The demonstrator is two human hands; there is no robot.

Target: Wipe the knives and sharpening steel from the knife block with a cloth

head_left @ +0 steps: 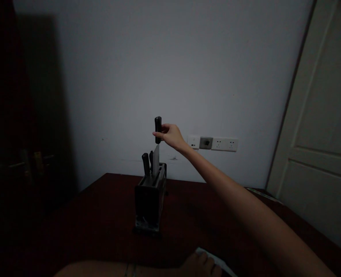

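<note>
My right hand [170,135] pinches the black handle of a kitchen knife [156,158] between thumb and fingers. The knife stands upright, its broad pale blade running down into the top of a dark knife block [147,206]. More black-handled pieces, one a knife [145,164], stand in the block beside that blade. At the bottom edge, my left hand [201,265] lies low over the table with its fingers curled on a pale, folded cloth [216,261]. Much of the cloth is hidden under the hand and cut off by the frame.
The block stands on a dark red table [101,207] against a pale wall [176,69]. Sockets and switches [212,143] sit on the wall behind my right forearm. A panelled door [317,154] is at the right; the left side is very dark.
</note>
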